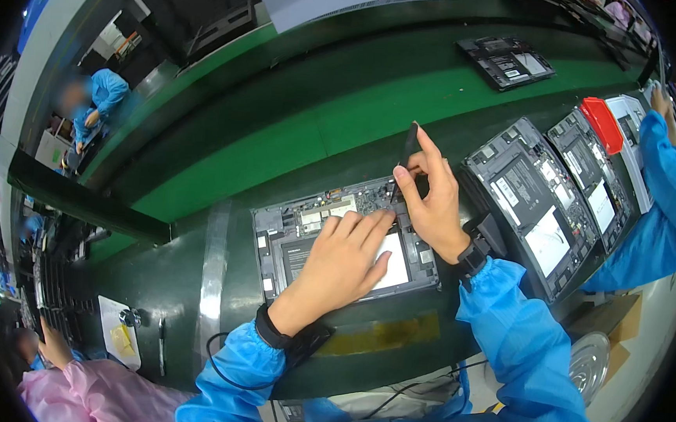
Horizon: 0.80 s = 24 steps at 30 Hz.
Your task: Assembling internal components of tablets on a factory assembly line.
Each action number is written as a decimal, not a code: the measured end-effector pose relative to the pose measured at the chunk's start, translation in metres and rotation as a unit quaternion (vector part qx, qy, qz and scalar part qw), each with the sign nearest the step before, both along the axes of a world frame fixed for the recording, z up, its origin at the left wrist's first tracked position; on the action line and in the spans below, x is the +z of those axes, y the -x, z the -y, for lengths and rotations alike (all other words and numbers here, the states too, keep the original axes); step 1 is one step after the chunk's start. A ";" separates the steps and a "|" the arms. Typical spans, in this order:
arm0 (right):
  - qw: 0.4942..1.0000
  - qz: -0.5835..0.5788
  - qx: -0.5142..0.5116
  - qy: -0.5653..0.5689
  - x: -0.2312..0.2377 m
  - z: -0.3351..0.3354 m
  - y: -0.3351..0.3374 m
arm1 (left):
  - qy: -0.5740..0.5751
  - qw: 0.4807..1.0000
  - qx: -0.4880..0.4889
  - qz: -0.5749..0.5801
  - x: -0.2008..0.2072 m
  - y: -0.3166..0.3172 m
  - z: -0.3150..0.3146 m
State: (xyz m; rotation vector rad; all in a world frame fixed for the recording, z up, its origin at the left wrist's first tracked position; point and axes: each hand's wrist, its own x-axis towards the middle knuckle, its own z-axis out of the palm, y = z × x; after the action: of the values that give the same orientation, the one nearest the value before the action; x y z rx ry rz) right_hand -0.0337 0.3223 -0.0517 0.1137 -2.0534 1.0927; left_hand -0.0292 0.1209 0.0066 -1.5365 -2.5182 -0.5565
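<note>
An opened laptop base point(275, 250) lies before me, its circuit board and battery exposed. My left hand point(343, 254) rests palm down on it, fingers stretched out over the board's lower edge and the white panel point(397, 266). Between the thumb and fingers of my right hand point(433, 202) stands a slim dark pointed tool point(410, 144), nearly upright. Its tip reaches down to the board's upper right part, close to my left fingertips. Whether it is tweezers or a screwdriver I cannot tell. Both wrists wear black bands; a cord runs from the left one.
Two more opened laptop bases point(523, 193) point(584, 162) lie at the right, beside a red tray point(601, 126). Another base point(505, 62) sits on the far green shelf. A pen point(161, 348) and paper point(115, 317) lie at the left, near a person in pink point(98, 390).
</note>
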 end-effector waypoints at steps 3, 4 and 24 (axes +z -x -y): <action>0.971 0.046 0.023 0.235 -0.003 0.020 -0.004 | -0.124 0.990 0.060 -0.009 -0.008 0.020 0.015; 0.965 0.044 0.022 0.256 -0.003 0.020 -0.008 | -0.108 0.984 0.135 -0.048 0.010 0.016 0.026; 0.958 -0.141 0.033 0.247 0.061 0.015 -0.059 | -0.360 0.750 0.247 0.497 0.023 0.151 0.072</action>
State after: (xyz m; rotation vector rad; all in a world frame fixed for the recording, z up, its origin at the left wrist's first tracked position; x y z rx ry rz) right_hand 0.0257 0.3075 0.0093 0.0803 -1.4885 1.5051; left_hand -0.1804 0.0484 0.0297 -0.2048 -2.4854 -2.3268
